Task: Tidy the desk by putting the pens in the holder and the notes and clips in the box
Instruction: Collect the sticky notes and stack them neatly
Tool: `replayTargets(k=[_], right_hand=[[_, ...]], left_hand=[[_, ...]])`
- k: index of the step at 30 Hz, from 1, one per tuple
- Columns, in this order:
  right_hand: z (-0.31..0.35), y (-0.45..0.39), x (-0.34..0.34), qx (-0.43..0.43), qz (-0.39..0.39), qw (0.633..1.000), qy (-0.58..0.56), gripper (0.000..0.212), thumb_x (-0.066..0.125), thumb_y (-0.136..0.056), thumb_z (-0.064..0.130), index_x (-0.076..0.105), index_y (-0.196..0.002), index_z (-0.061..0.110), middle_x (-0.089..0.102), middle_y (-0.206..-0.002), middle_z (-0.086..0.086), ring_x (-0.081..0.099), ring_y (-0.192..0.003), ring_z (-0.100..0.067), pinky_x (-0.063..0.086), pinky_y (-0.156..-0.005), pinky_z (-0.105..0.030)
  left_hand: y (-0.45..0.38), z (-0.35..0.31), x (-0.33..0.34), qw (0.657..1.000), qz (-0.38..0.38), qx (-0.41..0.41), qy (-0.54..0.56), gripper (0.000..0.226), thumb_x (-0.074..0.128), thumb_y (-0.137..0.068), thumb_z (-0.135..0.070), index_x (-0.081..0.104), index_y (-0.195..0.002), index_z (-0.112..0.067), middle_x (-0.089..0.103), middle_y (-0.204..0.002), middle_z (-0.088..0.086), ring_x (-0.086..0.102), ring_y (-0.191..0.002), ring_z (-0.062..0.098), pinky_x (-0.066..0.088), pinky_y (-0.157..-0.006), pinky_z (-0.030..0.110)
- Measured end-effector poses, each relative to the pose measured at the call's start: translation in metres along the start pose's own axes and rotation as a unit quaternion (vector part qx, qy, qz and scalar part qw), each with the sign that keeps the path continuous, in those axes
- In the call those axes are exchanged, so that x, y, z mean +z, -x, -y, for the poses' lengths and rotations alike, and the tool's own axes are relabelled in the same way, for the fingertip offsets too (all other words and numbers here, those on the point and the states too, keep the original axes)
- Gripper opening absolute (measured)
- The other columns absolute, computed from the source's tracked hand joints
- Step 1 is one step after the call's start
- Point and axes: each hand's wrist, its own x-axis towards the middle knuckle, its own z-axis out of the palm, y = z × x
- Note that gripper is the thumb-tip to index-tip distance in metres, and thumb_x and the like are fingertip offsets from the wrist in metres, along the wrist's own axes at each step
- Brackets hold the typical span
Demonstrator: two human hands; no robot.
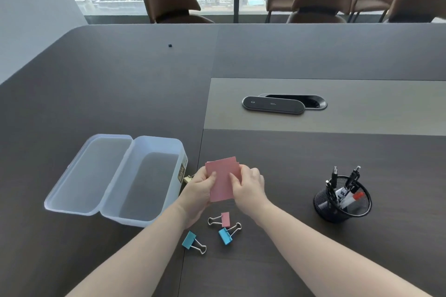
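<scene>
Far left, the translucent plastic box (154,176) sits on the dark wood-grain desk (96,94) with its hinged lid (89,173) thrown flat open to the left; a small yellow clip (187,179) peeks out beside the box's right wall, mostly hidden behind the wrist; the left hand (199,190) pinches the left edge of a small stack of pink sticky notes (224,181), thumb on top; the right hand (248,184) pinches the stack's right edge the same way, holding it above the desk just right of the box; beneath the hands lie three binder clips, a blue one (189,240) nearest the left forearm, a pink one (225,219) and another blue one (225,236) touching it; well to the right stands the black mesh pen holder (342,202), several pens (334,176) upright inside.
</scene>
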Motion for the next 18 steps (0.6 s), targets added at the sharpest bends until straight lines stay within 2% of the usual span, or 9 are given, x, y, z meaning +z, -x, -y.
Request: replayTargets(k=[2,3,5,7,9,12,14,16,18], right_hand=[[0.004,-0.002,-0.004,-0.021,-0.001,1.0,0.0,0.039,0.042,-0.097,0.027,0.043,-0.135,0.02,0.047,-0.123,-0.008,0.038,-0.121,-0.027,0.036,-0.105,-0.038],[0.006,-0.003,-0.006,-0.03,0.004,0.999,-0.034,0.037,0.044,-0.096,0.022,0.045,-0.133,0.021,0.052,-0.118,-0.006,0.042,-0.118,-0.027,0.04,-0.101,-0.037],[0.009,-0.005,-0.011,-0.046,0.012,0.992,-0.113,0.035,0.047,-0.093,0.009,0.05,-0.126,0.019,0.059,-0.104,-0.003,0.055,-0.103,-0.025,0.047,-0.087,-0.028],[0.008,-0.011,-0.017,-0.044,0.003,0.991,-0.125,0.031,0.048,-0.092,0.004,0.053,-0.119,0.017,0.06,-0.095,-0.001,0.056,-0.088,-0.019,0.045,-0.073,-0.018],[0.004,-0.018,-0.022,-0.041,-0.02,0.992,-0.117,0.025,0.049,-0.09,0.001,0.057,-0.107,0.018,0.063,-0.093,-0.001,0.055,-0.083,-0.017,0.043,-0.068,-0.014],[-0.008,-0.028,-0.025,-0.023,-0.045,0.993,-0.109,0.025,0.052,-0.087,-0.002,0.061,-0.102,0.017,0.066,-0.091,-0.004,0.058,-0.082,-0.019,0.045,-0.073,-0.02],[-0.02,-0.033,-0.028,-0.015,-0.054,0.993,-0.102,0.025,0.054,-0.086,-0.002,0.061,-0.103,0.015,0.067,-0.09,-0.005,0.058,-0.08,-0.02,0.045,-0.072,-0.02],[-0.034,-0.036,-0.031,-0.008,-0.062,0.995,-0.084,0.024,0.054,-0.085,-0.002,0.061,-0.099,0.016,0.067,-0.089,-0.004,0.058,-0.079,-0.02,0.044,-0.071,-0.019],[-0.047,-0.039,-0.033,0.006,-0.067,0.996,-0.063,0.024,0.054,-0.085,-0.001,0.061,-0.102,0.014,0.067,-0.091,-0.004,0.059,-0.082,-0.02,0.043,-0.074,-0.02]], left_hand=[[-0.004,-0.004,-0.007,0.998,-0.004,0.03,-0.062,0.025,0.037,-0.102,-0.02,0.057,-0.108,-0.033,0.063,-0.114,0.004,0.06,-0.097,0.017,0.048,-0.094,0.038],[-0.006,-0.006,-0.011,0.994,-0.005,0.045,-0.1,0.026,0.038,-0.101,-0.021,0.057,-0.108,-0.038,0.062,-0.116,0.003,0.058,-0.101,0.016,0.045,-0.097,0.038],[-0.012,-0.009,-0.016,0.98,-0.013,0.069,-0.188,0.032,0.041,-0.093,-0.029,0.058,-0.104,-0.053,0.059,-0.116,0.0,0.053,-0.103,0.014,0.042,-0.098,0.033],[-0.023,-0.009,-0.018,0.959,-0.028,0.08,-0.271,0.038,0.039,-0.092,-0.029,0.055,-0.095,-0.063,0.053,-0.111,-0.005,0.046,-0.105,0.013,0.035,-0.097,0.027],[-0.034,-0.008,-0.015,0.946,-0.037,0.072,-0.313,0.038,0.04,-0.097,-0.022,0.055,-0.101,-0.055,0.043,-0.103,-0.009,0.042,-0.106,0.013,0.033,-0.099,0.023],[-0.048,-0.004,-0.004,0.952,-0.024,0.054,-0.3,0.029,0.039,-0.099,-0.015,0.059,-0.115,-0.027,0.037,-0.102,-0.003,0.044,-0.093,0.006,0.034,-0.08,0.007],[-0.058,0.002,0.005,0.953,-0.018,0.06,-0.296,0.028,0.04,-0.097,-0.011,0.06,-0.112,-0.024,0.046,-0.106,0.0,0.049,-0.092,0.009,0.037,-0.076,0.011],[-0.066,0.012,0.013,0.964,-0.009,0.055,-0.26,0.027,0.043,-0.095,-0.009,0.061,-0.101,-0.028,0.059,-0.102,0.003,0.054,-0.084,0.011,0.043,-0.075,0.019],[-0.072,0.021,0.021,0.98,-0.005,0.019,-0.197,0.016,0.051,-0.093,-0.014,0.061,-0.098,-0.026,0.063,-0.102,0.006,0.056,-0.085,0.012,0.046,-0.084,0.026]])
